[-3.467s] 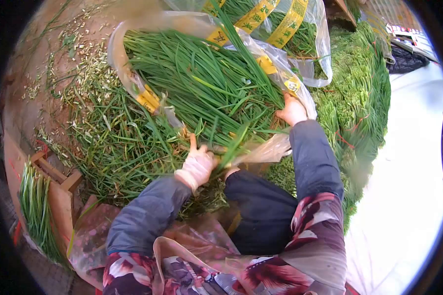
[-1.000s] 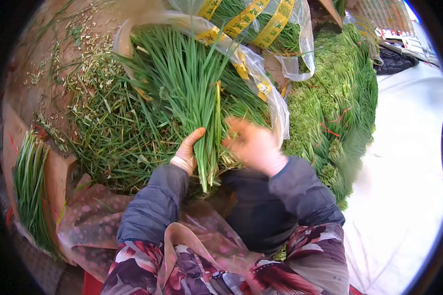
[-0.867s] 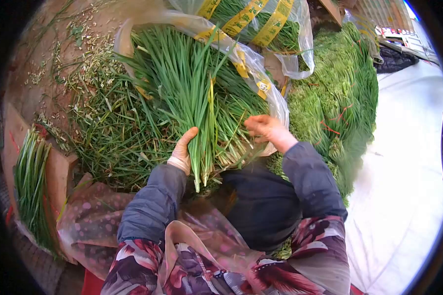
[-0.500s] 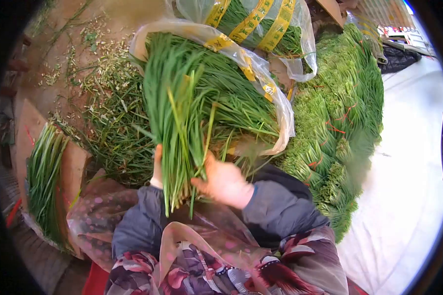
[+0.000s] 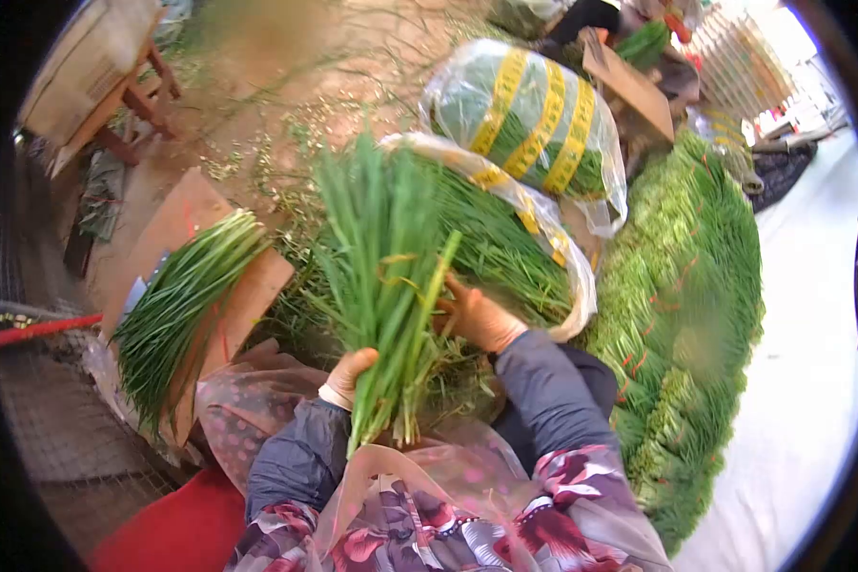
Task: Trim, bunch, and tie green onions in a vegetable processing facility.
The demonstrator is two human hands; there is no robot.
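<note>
Green chive bunch (image 5: pixel 381 276) gripped upright in left hand (image 5: pixel 350 375); right hand (image 5: pixel 481 319) fingers spread, touching bunch side.

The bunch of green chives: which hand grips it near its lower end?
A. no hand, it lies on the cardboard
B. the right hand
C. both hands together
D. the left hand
D: the left hand wraps the bunch of green chives near its base, while the right hand reaches into the open plastic bag.
</note>
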